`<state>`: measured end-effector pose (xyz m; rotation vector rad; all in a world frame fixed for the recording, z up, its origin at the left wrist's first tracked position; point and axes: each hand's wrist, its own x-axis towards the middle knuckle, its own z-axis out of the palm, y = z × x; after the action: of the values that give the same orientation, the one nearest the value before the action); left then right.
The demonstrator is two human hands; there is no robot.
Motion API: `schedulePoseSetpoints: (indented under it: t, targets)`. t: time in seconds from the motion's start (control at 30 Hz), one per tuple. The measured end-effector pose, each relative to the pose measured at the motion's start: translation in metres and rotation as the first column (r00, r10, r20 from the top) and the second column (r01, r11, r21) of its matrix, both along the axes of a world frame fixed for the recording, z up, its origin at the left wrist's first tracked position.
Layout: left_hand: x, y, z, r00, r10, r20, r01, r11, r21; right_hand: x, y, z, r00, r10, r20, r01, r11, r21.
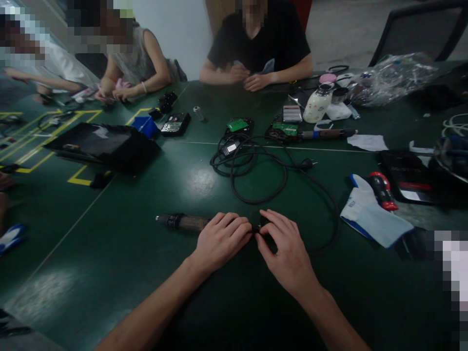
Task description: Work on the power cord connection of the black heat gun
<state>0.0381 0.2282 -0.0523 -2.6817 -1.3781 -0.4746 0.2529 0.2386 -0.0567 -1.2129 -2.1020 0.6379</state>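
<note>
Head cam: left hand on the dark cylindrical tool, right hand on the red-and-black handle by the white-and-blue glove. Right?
Not the right hand: the head view shows its fingertips at a black part between both hands, apart from the red-and-black handle by the white-and-blue glove. Left hand on the dark cylindrical tool stands.

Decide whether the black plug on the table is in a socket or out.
Out: the black plug lies on the green table, prongs showing, with no socket around them.
</note>
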Motion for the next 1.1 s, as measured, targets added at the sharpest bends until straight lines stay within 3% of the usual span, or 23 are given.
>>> schedulePoseSetpoints:
  t: [0.17,0.37,0.6,0.73,0.87,1.0,1.1]
  targets:
    - [-0.001,-0.001,0.0,1.0,-0.025,-0.004,0.024,0.999,-0.043,0.0,0.0,0.0,1.0,0.006,-0.002,-0.006,1.0,0.006]
    - [0.0,0.0,-0.002,0.999,0.029,-0.02,-0.029,1.0,-0.006,0.001,-0.001,0.001,1.0,0.004,0.005,-0.004,1.0,-0.008]
    - [-0.003,-0.001,0.0,0.999,-0.034,-0.031,0.034,0.999,-0.015,0.0,0.0,-0.001,1.0,0.007,-0.006,-0.007,1.0,0.001]
    - [-0.001,0.001,-0.002,0.999,0.013,-0.053,-0.011,0.999,0.034,0.0,0.0,-0.001,1.0,0.011,-0.003,-0.011,1.0,0.001]
    - [0.002,-0.001,-0.001,1.0,0.018,-0.009,-0.019,1.0,-0.01,-0.001,0.0,0.0,1.0,0.0,0.001,0.0,1.0,-0.006]
    - [0.002,-0.002,0.011,0.993,0.005,0.122,0.003,0.998,-0.069,0.0,0.0,0.001,1.0,0.004,0.0,-0.004,1.0,-0.006]
    - [0.007,-0.008,0.032,0.972,0.0,0.237,0.011,0.999,-0.046,0.001,0.001,-0.001,1.0,0.009,-0.003,-0.009,1.0,-0.013]
